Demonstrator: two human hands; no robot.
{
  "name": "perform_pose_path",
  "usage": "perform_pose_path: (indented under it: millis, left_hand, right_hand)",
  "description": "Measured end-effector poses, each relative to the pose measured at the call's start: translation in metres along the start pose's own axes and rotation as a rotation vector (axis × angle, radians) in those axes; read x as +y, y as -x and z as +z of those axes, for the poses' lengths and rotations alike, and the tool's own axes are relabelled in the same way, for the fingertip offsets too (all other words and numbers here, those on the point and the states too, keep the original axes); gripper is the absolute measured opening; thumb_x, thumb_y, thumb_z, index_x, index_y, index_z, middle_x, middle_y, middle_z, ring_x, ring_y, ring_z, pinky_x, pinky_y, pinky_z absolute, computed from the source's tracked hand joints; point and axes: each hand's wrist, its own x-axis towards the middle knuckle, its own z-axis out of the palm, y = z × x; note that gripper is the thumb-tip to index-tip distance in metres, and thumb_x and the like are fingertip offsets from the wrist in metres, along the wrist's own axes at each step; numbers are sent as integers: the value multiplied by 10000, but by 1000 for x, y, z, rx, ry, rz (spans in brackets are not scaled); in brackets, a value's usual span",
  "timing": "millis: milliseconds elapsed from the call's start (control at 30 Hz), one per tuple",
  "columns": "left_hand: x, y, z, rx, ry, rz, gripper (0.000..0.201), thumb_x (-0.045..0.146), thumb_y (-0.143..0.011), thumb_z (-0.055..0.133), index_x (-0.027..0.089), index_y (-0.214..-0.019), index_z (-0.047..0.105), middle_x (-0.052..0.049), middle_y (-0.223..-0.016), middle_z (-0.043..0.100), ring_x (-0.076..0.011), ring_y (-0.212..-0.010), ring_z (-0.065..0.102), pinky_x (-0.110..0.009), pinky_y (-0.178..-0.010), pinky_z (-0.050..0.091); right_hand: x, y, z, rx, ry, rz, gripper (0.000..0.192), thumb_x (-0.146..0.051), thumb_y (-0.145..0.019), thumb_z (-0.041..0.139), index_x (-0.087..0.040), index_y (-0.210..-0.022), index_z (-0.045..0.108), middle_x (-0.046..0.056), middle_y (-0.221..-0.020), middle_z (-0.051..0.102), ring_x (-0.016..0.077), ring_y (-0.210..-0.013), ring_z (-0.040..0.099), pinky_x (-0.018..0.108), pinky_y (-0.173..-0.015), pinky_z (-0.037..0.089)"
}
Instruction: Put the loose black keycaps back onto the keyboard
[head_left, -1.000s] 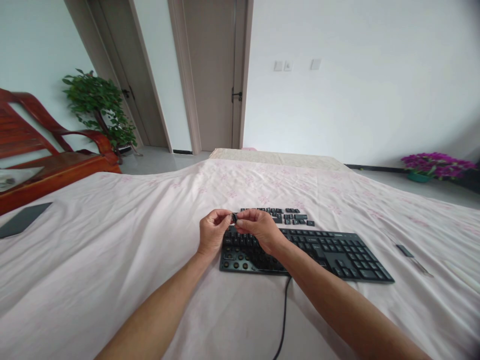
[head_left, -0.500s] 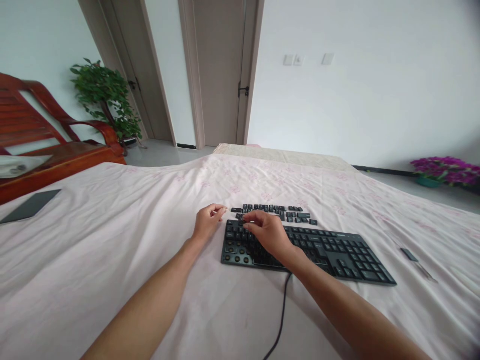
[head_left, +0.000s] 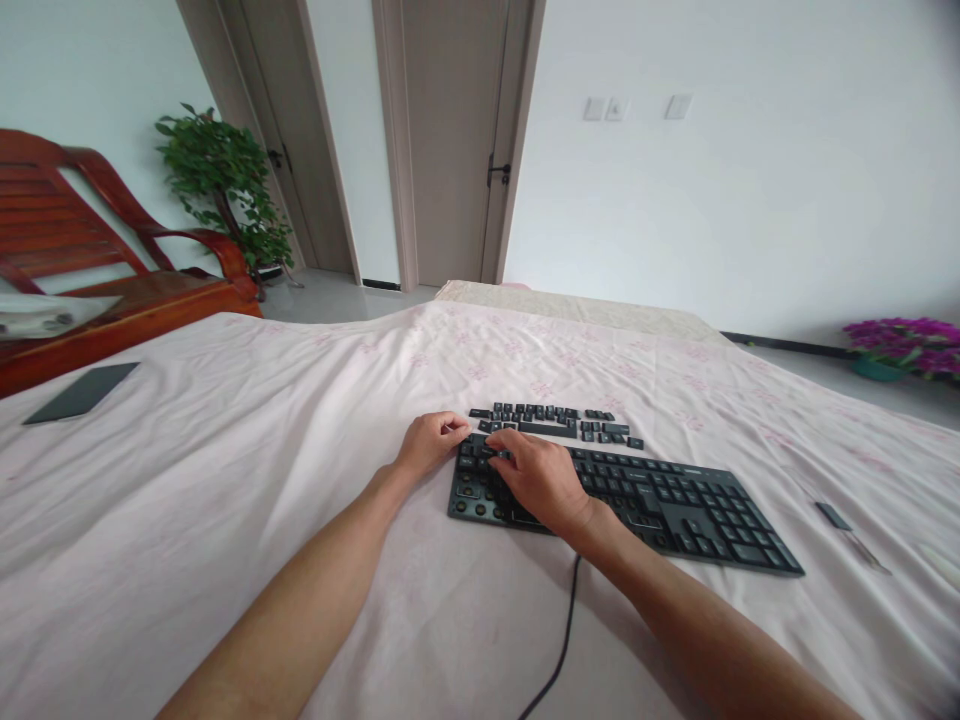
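A black keyboard [head_left: 682, 510] lies at a slant on the cloth, with bare switch spots at its lower left where keycaps are off. My right hand [head_left: 544, 480] is over its left part, thumb and index finger pinched on a dark keycap [head_left: 489, 452] at the upper-left keys. Beside the keyboard's upper-left corner rests my left hand [head_left: 433, 442], its fingers closed together; whatever may be between them is hidden. Loose keycaps [head_left: 551, 412] lie in rows just behind the keyboard, among them a long space bar [head_left: 547, 430].
A small tool with a dark handle [head_left: 834, 516] and thin metal prongs lies to the right. At far left is a dark flat panel [head_left: 82, 392]. The keyboard cable [head_left: 568, 630] runs toward me across the wrinkled pinkish cloth [head_left: 315, 400].
My left hand has moved slightly right, up to the keyboard's corner. My right hand has lowered with the keycap onto the upper-left keys. The whole view has shifted a little.
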Motion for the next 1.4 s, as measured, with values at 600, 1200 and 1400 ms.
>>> perform_pose_path:
  millis: [600, 1200, 1400]
  left_hand:
    - [-3, -1, -2, -6, -84, -7, 258, 410, -825, 608, 236, -900, 783, -5, -922, 781, -173, -834, 701, -238, -729, 489]
    - [2, 0, -3, -4, -75, -16, 252, 400, -819, 610, 235, -892, 786, -8, -910, 778, -177, -819, 691, -244, -721, 489]
    - [4, 1, -4, -8, -78, -20, 259, 393, -823, 607, 222, -898, 786, -20, -927, 779, -181, -836, 690, -248, -724, 484]
  right_hand:
    - [-13, 10, 16, -60, 100, -220, 162, -182, -939, 563, -225, -1001, 707, 28, -958, 735, 158, -888, 674, 231, -769, 455]
    - [-25, 4, 23, -172, 305, -377, 169, -126, -939, 522, -188, -873, 665, 35, -911, 696, 182, -815, 605, 298, -688, 389]
    - [-24, 4, 25, -171, 305, -408, 159, -122, -928, 539, -180, -868, 674, 37, -893, 684, 183, -801, 591, 318, -699, 385]
